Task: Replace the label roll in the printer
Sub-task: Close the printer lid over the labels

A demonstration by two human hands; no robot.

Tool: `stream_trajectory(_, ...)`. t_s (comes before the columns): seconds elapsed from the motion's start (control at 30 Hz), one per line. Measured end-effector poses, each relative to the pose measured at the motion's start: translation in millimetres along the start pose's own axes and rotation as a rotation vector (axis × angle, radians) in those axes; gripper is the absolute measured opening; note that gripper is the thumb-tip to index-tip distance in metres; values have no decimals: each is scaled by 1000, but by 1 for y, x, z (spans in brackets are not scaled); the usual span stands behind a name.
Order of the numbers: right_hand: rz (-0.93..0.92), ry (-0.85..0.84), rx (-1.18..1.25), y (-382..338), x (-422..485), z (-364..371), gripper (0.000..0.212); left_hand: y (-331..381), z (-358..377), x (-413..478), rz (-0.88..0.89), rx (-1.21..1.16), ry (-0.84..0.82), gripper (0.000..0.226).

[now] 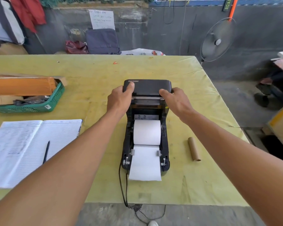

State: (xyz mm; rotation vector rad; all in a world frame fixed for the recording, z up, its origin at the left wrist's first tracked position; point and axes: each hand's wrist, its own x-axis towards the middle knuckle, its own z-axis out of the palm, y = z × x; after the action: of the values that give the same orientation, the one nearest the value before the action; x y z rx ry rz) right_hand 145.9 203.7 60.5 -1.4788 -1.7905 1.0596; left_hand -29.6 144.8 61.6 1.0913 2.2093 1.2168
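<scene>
Both grips closed on the raised lid (148, 87): your left hand (119, 100) and right hand (175, 100) at its corners. New label roll (147, 132) sits in the printer (166, 141) bay, paper fed out front (old core (194, 149) lies aside). Closing step; press down evenly next.

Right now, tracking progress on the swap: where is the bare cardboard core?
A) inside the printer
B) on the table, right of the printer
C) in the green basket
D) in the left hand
B: the cardboard core lies on the table, right of the printer, clear of both hands.
</scene>
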Motion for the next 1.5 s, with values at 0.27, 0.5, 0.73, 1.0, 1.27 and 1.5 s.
stream_trajectory(0.27, 63, 101, -60, 3, -65, 11, 34, -18, -23, -38, -109, 121, 4, 54)
stream_trajectory(0.5, 197, 100, 10, 28, -127, 31, 53, -44, -33, -101, -225, 108, -191, 59)
stream_trajectory(0.73, 276, 97, -14, 53, -156, 43, 42, -76, -23, -136, -267, 101, -210, 37)
stream_trajectory(1.0, 318, 87, -24, 82, -155, 52, 27, -101, -20, -141, -300, 111, -226, 33)
stream_trajectory(1.27, 258, 128, 39, 102, -168, 62, 26, -120, -18, -138, -281, 114, -231, 44)
stream_trajectory(1.5, 308, 122, 51, 103, -166, 58, 27, -120, -12, -137, -383, -12, -170, 38)
